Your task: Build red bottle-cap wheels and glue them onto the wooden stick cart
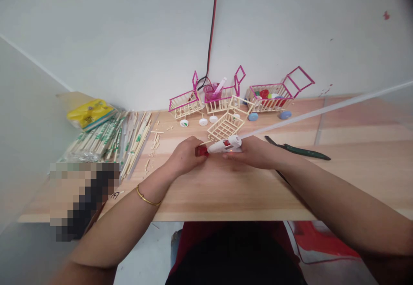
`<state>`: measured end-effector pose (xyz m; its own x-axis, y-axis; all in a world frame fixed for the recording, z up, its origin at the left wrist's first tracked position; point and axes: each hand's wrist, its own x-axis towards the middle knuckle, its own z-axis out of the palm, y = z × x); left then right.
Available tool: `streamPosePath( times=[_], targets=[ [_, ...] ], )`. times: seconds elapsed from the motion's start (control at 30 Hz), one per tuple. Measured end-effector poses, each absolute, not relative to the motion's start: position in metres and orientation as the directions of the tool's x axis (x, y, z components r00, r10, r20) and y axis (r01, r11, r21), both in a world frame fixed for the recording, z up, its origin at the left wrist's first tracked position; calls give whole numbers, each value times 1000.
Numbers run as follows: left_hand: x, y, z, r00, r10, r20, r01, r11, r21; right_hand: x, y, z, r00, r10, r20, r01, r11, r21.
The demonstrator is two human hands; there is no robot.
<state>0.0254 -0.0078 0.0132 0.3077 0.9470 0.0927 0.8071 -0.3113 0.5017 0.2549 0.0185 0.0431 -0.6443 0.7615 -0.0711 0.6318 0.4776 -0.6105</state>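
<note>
My right hand [254,151] is wrapped round a white glue gun [224,146] lying across the wooden table [355,164]. A long clear glue stick [322,111] runs out of the gun's back up to the right. The gun's red tip [201,150] points left. My left hand [185,156] is closed right at that tip, fingers pinched; what they hold is too small to make out. Just behind the gun stands a small basket of pale sticks [226,126].
Three stick carts with pink frames [183,103] [222,96] [274,95] stand along the wall, one filled with coloured caps. Bundles of chopsticks [106,141] and a yellow packet [90,113] lie at left. Green-handled pliers [300,149] lie at right. A cable [211,31] hangs down the wall.
</note>
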Motion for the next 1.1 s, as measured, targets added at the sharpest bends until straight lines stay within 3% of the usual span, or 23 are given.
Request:
streamPosePath(
  times=[1.1],
  targets=[
    [26, -8, 14, 304, 948, 94, 801, -308, 514, 254, 18, 45, -646, 760, -75, 635, 481, -604]
  ],
)
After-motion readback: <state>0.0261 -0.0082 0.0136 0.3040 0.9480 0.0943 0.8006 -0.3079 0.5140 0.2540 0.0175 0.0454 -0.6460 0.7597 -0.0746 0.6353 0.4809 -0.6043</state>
